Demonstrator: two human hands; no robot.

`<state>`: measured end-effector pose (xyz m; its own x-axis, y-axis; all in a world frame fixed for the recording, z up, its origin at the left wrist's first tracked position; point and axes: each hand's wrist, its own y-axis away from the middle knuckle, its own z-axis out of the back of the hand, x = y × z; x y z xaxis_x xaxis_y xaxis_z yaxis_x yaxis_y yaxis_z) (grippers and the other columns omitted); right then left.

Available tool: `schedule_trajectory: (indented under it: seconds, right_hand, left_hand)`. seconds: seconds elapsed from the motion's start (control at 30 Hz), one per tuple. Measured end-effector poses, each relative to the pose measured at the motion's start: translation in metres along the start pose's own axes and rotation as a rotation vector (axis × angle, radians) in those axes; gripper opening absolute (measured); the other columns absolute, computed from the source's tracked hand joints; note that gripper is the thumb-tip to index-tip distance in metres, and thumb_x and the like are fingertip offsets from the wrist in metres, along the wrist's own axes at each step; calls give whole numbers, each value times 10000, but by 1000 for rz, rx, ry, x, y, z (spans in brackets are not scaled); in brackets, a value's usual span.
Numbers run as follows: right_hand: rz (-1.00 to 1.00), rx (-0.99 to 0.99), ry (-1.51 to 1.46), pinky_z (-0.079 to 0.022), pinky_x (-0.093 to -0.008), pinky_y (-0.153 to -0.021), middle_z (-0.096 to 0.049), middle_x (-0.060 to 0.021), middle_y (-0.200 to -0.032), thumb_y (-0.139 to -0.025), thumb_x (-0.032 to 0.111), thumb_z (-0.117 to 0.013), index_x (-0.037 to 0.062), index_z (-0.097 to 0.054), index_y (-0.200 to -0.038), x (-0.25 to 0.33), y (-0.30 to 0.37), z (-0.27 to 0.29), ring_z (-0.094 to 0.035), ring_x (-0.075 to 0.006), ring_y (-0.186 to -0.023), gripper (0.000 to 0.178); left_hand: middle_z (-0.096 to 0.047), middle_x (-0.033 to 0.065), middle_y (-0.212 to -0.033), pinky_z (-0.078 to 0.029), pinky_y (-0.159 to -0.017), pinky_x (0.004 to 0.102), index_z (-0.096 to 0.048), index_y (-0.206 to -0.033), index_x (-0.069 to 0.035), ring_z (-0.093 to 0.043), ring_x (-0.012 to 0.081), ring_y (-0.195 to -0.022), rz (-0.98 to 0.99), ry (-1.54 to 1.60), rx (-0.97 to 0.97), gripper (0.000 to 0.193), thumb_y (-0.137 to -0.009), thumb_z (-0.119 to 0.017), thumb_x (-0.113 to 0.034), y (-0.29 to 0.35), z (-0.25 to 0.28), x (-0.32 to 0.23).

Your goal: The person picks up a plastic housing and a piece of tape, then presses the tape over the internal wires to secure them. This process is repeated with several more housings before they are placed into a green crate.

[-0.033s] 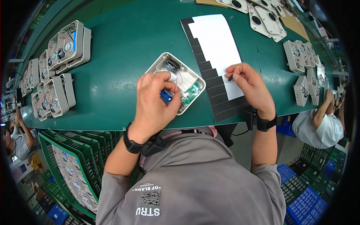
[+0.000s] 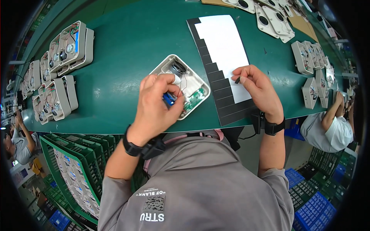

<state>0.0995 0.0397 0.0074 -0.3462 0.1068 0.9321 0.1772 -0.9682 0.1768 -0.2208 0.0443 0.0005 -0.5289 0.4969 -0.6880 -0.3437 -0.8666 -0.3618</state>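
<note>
My left hand [image 2: 156, 104] is closed over an off-white plastic housing [image 2: 205, 85], its fingers curled about a shiny blue battery [image 2: 169, 99] that they partly hide. A white cover sits on one of its fingertips. Inside the housing are a round black speaker [image 2: 178, 67], a green circuit board [image 2: 195, 97] and thin wires. My right hand [image 2: 259, 86] pinches a small black strip [image 2: 237, 80] between thumb and fingertips. It is just above a white backing sheet [image 2: 219, 34], which carries black adhesive pieces [image 2: 227, 104] in a stepped row along its left side and lower end.
Similar filled housings [image 2: 58, 96] are stacked at the left, with more [image 2: 308, 57] at the right. Flat panels with black ovals [image 2: 275, 21] lie at the far right. A green crate [image 2: 73, 181] stands below the table edge. Other people [image 2: 327, 131] sit at both sides.
My left hand and wrist have shifted slightly left and toward me, and the housing has turned a little under it. My right hand has barely moved and still pinches the black strip.
</note>
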Motion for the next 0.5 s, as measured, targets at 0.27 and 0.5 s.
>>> schedule_trajectory:
  seconds: [0.27,0.5]
  right_hand:
    - [-22,0,104,-488,-308,-974,-669,-93,-1225,-1022,19,-552,41,-545,-994,28,3,-1,-624,-134,-1047,37]
    - [348,231,177,-528,-359,-803,-687,-131,-1150,-984,-11,-564,22,-525,-977,94,-20,-75,-646,-229,-915,52]
  left_hand:
    - [-721,47,-871,-387,-1127,524,-554,-1121,-45,-654,287,-990,-56,-133,112,407,-789,-780,20,16,21,-18]
    - [-719,67,-877,-381,-1130,535,-522,-1110,-50,-673,301,-937,212,151,-127,400,-815,-779,29,30,-1,-16]
